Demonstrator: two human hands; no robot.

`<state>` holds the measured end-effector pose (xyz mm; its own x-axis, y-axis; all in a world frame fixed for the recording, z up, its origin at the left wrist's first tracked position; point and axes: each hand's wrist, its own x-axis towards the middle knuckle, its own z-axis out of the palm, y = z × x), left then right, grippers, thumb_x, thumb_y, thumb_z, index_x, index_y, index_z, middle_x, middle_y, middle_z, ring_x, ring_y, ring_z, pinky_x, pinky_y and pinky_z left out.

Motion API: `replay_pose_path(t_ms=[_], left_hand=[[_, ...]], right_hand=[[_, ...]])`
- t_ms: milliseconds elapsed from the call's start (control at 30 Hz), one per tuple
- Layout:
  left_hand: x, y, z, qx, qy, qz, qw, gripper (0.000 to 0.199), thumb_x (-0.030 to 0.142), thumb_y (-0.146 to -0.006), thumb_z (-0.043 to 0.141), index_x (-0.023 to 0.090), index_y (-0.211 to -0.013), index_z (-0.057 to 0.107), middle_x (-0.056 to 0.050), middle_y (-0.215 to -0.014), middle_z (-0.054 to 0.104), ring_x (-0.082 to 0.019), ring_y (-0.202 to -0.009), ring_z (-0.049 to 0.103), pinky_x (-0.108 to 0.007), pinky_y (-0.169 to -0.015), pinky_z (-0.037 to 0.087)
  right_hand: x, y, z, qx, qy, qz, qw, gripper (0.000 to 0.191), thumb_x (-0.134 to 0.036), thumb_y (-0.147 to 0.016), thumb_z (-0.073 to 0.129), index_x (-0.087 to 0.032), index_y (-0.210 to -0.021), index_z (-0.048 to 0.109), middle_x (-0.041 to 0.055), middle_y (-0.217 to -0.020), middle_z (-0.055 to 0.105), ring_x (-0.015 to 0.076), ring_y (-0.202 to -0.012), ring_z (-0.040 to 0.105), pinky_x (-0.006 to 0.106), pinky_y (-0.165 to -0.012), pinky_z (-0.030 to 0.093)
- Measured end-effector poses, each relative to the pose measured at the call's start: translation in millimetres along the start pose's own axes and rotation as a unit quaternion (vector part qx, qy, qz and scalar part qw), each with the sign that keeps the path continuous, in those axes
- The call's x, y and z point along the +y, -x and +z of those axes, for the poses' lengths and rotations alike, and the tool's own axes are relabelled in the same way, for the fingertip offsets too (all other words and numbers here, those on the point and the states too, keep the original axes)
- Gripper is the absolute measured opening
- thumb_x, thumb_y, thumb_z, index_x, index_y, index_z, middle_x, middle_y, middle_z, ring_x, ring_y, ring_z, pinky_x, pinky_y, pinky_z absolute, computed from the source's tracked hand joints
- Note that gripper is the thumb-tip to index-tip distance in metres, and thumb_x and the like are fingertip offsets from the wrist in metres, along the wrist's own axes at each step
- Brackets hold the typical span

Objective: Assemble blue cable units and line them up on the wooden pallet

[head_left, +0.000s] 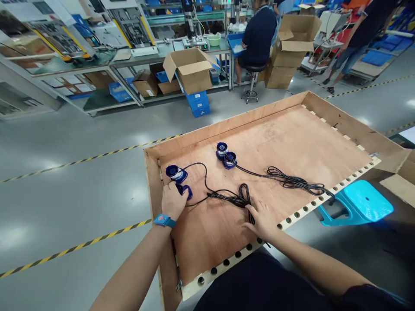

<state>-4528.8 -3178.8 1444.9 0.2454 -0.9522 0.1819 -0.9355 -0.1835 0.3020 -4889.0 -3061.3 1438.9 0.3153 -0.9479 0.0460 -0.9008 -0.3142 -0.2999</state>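
Observation:
My left hand (174,201) is closed around a dark blue round part (186,191) near the left wall of the wooden tray; the fingers partly cover it. Just beyond it stands a matching blue-and-white round part (176,172). A thin black cable runs from this pair to a coiled black cable bundle (238,198). Against the near end of that bundle rests my right hand (262,219), its thumb and fingers apart. Farther back, a second pair of blue-and-white round parts (222,150) sits together, with its own black cable bundle (292,179) stretching right.
The shallow wooden tray (207,255) has raised walls and a near edge strip with a row of holes. A bright blue plastic stool (368,201) stands beyond its right side. Cardboard boxes (191,71), workbenches and a seated person (259,34) are across the aisle.

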Motion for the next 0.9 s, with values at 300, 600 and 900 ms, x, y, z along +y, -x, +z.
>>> replay_pose_path(t_ms=[300,600,900], left_hand=[[-0.8,21.3,10.1,0.005,0.112,0.009,0.994,0.064,0.038,-0.088,0.061,0.006,-0.141,0.044,-0.022,-0.127,0.053,-0.036,-0.124,0.052,-0.051,-0.109,0.046],[-0.6,29.7,12.2,-0.003,0.162,-0.017,0.987,0.067,0.036,-0.091,0.057,0.011,-0.151,0.038,-0.021,-0.134,0.049,-0.036,-0.132,0.048,-0.057,-0.113,0.043],[14.9,39.8,11.9,0.019,0.145,-0.061,0.987,0.075,0.032,-0.090,0.056,0.008,-0.157,0.029,-0.027,-0.151,0.034,-0.042,-0.143,0.035,-0.059,-0.117,0.036]], right_hand=[[-22.0,-35.7,7.5,-0.048,0.040,0.059,0.996,0.046,-0.030,-0.089,0.071,-0.015,-0.132,0.063,0.0258,-0.163,0.023,0.0443,-0.142,0.034,0.059,-0.110,0.034],[-33.3,-32.4,-15.5,-0.064,-0.242,-0.062,0.966,0.008,-0.015,-0.084,0.066,-0.016,-0.092,0.067,0.0170,-0.144,0.053,0.0320,-0.142,0.039,0.053,-0.113,0.032],[20.4,-67.2,-27.4,-0.161,-0.444,0.080,0.878,0.018,-0.030,-0.086,0.063,-0.017,-0.075,0.061,0.0074,-0.094,0.068,0.0226,-0.100,0.061,0.040,-0.094,0.046]])
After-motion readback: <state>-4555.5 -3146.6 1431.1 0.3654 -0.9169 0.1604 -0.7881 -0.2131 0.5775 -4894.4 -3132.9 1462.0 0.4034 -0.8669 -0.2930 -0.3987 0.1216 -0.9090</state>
